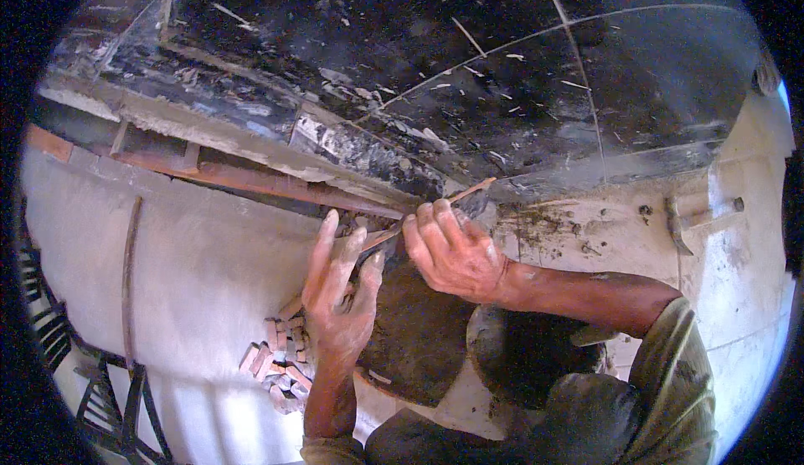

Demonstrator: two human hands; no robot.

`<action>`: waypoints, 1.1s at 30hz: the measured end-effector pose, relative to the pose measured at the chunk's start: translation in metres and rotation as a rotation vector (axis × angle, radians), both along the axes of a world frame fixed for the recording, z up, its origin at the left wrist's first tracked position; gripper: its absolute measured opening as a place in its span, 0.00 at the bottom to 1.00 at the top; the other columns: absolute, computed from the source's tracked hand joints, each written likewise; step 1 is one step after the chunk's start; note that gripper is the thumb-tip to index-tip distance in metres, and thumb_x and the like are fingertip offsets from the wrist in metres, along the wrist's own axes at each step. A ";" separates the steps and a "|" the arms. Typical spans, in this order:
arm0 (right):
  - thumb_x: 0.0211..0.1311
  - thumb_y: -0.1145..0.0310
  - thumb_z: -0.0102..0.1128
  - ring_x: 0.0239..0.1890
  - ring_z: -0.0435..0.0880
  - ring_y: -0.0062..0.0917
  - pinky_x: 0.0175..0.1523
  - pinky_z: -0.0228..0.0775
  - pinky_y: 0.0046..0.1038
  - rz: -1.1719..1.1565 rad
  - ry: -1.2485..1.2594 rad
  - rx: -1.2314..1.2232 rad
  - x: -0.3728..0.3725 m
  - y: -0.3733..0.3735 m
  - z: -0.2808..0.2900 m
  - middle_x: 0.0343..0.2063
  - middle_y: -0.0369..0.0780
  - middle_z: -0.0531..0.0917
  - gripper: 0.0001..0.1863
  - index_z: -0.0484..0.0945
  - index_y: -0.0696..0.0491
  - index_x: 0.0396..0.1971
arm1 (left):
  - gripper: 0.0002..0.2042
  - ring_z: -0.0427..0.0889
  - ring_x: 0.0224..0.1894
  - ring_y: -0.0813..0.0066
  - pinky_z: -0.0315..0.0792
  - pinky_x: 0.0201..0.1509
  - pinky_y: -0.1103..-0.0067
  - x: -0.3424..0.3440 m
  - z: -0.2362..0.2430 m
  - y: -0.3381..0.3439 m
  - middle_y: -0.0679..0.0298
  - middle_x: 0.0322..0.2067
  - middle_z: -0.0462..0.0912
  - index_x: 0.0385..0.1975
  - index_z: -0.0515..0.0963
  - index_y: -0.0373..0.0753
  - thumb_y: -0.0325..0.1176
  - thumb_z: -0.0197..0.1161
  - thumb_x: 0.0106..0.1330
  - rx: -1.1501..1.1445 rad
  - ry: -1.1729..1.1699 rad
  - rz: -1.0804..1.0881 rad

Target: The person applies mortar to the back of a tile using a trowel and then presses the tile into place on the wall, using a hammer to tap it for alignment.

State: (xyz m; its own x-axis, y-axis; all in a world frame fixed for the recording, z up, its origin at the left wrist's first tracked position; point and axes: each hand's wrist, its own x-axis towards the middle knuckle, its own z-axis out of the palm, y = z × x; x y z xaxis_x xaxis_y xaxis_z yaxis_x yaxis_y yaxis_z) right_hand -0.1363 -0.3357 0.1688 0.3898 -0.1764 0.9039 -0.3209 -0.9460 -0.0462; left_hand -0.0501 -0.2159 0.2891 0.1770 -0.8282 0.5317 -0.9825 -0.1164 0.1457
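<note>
My right hand is closed round a thin wooden strip, whose tip points up and to the right under the edge of a dark tiled slab. The strip's other end comes out toward my left hand. That hand is raised with its fingers stretched and apart, the thumb and fingertips close to the strip; whether they touch it I cannot tell. Both hands are dusted with pale powder. A rough mortared edge of the slab runs to the left of the hands.
Below the hands lies a wide dark pan, with a dark round bucket beside it. Broken bricks are heaped at lower left. A hammer-like tool is at right. A pole and a black metal frame stand at left.
</note>
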 end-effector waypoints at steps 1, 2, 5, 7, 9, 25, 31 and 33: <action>0.46 0.64 0.52 0.41 0.78 0.37 0.40 0.74 0.29 -0.006 -0.003 -0.016 -0.001 0.001 0.000 0.38 0.48 0.77 0.25 0.71 0.63 0.45 | 0.17 0.74 0.55 0.55 0.72 0.53 0.69 0.003 -0.001 0.001 0.46 0.56 0.70 0.46 0.76 0.33 0.21 0.64 0.55 0.003 0.008 -0.012; 0.46 0.64 0.52 0.41 0.78 0.37 0.40 0.74 0.29 -0.017 0.006 -0.012 -0.001 0.001 0.000 0.38 0.48 0.77 0.25 0.71 0.63 0.45 | 0.15 0.74 0.54 0.54 0.72 0.52 0.70 0.008 -0.004 0.003 0.45 0.56 0.69 0.45 0.77 0.33 0.21 0.64 0.55 0.008 -0.055 -0.030; 0.50 0.60 0.50 0.42 0.76 0.38 0.40 0.72 0.31 0.000 -0.015 -0.051 0.005 0.003 0.002 0.36 0.46 0.77 0.23 0.72 0.61 0.43 | 0.13 0.74 0.53 0.52 0.72 0.53 0.69 0.013 0.000 0.010 0.44 0.56 0.69 0.42 0.77 0.33 0.20 0.63 0.55 0.019 -0.145 -0.044; 0.50 0.60 0.50 0.42 0.75 0.38 0.39 0.72 0.32 -0.009 -0.001 -0.074 0.005 0.003 0.003 0.36 0.46 0.77 0.23 0.72 0.61 0.43 | 0.12 0.74 0.53 0.50 0.72 0.53 0.69 0.015 -0.003 0.014 0.43 0.56 0.69 0.40 0.77 0.33 0.20 0.63 0.56 0.024 -0.164 -0.041; 0.49 0.59 0.51 0.42 0.76 0.38 0.38 0.74 0.33 0.010 0.019 -0.091 0.004 0.003 0.003 0.37 0.45 0.77 0.23 0.73 0.59 0.43 | 0.12 0.72 0.55 0.48 0.68 0.57 0.66 0.018 -0.007 0.017 0.43 0.56 0.69 0.40 0.78 0.33 0.21 0.63 0.55 0.023 -0.160 -0.024; 0.51 0.59 0.50 0.41 0.76 0.38 0.36 0.76 0.40 0.060 0.160 -0.322 0.015 0.006 -0.002 0.32 0.45 0.76 0.18 0.72 0.56 0.36 | 0.08 0.72 0.56 0.54 0.68 0.56 0.68 0.031 -0.031 0.050 0.47 0.56 0.70 0.37 0.79 0.31 0.20 0.61 0.57 0.096 -0.115 0.134; 0.49 0.60 0.52 0.42 0.76 0.39 0.36 0.77 0.38 0.061 0.212 -0.301 0.016 0.013 -0.004 0.34 0.43 0.77 0.19 0.72 0.57 0.38 | 0.08 0.75 0.52 0.56 0.70 0.53 0.69 0.043 -0.052 0.058 0.46 0.55 0.71 0.35 0.78 0.32 0.20 0.63 0.55 -0.017 0.245 0.178; 0.49 0.60 0.52 0.41 0.76 0.39 0.35 0.77 0.38 0.062 0.257 -0.303 0.017 0.014 -0.005 0.33 0.43 0.76 0.18 0.72 0.57 0.37 | 0.08 0.76 0.51 0.56 0.70 0.53 0.69 0.039 -0.055 0.057 0.47 0.54 0.72 0.35 0.78 0.32 0.21 0.64 0.55 -0.030 0.219 0.185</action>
State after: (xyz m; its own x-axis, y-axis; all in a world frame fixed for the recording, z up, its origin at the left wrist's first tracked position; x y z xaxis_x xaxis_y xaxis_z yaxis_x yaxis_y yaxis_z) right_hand -0.1194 -0.3216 0.1639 0.6113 0.1141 0.7831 -0.2278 -0.9223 0.3122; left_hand -0.0112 -0.1586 0.2345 0.4370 -0.7553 0.4884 -0.8897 -0.2833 0.3580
